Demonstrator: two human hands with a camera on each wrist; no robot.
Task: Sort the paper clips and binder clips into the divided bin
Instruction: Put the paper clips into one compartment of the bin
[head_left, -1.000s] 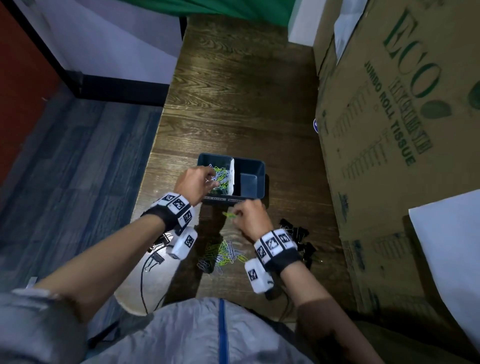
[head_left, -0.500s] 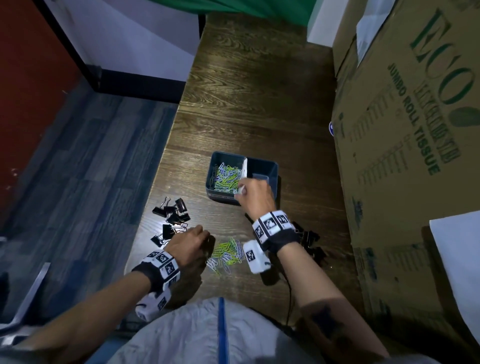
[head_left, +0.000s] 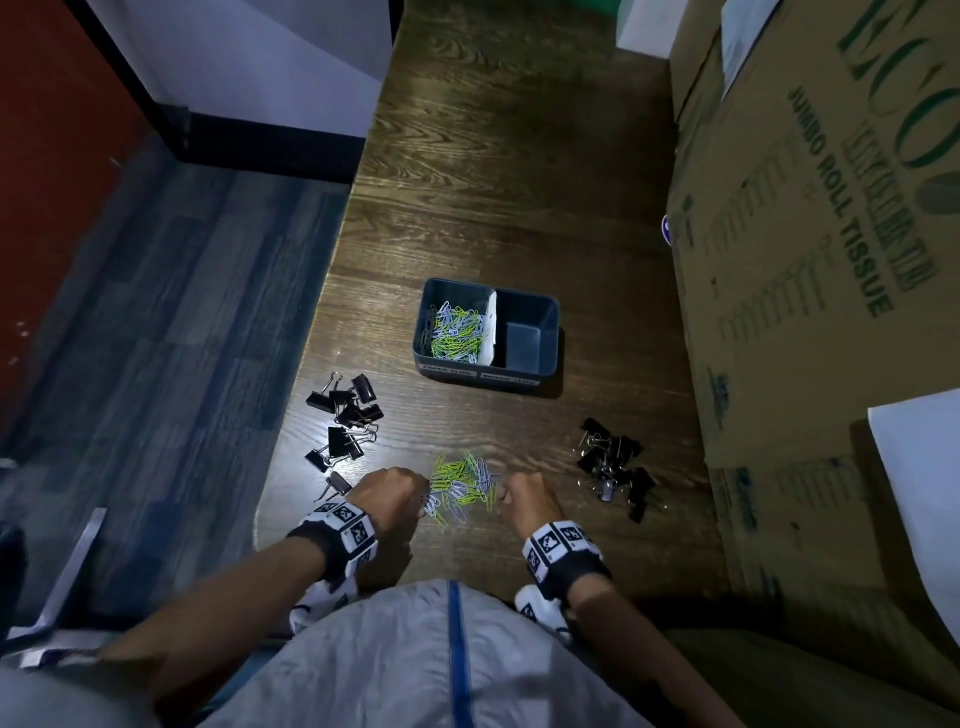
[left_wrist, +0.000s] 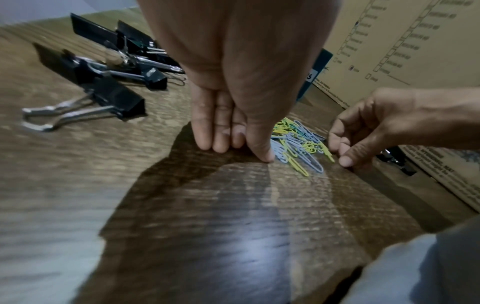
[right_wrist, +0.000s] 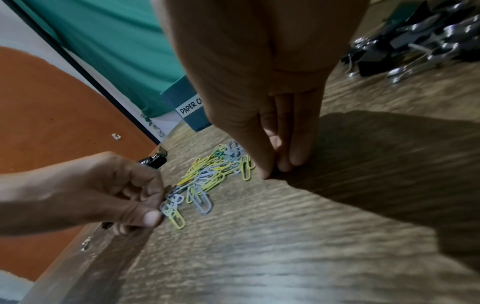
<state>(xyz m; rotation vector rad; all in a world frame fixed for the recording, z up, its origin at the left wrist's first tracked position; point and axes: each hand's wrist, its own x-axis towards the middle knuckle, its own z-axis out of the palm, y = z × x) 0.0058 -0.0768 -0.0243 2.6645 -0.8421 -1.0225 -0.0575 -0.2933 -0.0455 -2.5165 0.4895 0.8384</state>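
Observation:
The dark blue divided bin (head_left: 548, 371) stands mid-table; its left half holds green and pale blue paper clips (head_left: 457, 332), its right half shows a bare floor. A loose pile of paper clips (head_left: 462, 483) lies near the front edge between my hands. My left hand (head_left: 389, 491) is at the pile's left side, thumb and fingers pinching pale blue clips (right_wrist: 170, 204). My right hand (head_left: 524, 496) is at the right side, fingers curled, pinching at a yellow clip (left_wrist: 328, 154). Black binder clips lie in a left heap (head_left: 345, 421) and a right heap (head_left: 615, 462).
A large cardboard box (head_left: 810, 260) walls off the table's right side. The wooden table's left edge (head_left: 311, 364) drops to a grey floor. A label reading PAPER C… (right_wrist: 191, 108) is on the bin's front.
My right hand has come back from the bin to the right side of the loose pile. My left hand, over the bin one second ago, stays down at the pile's left side.

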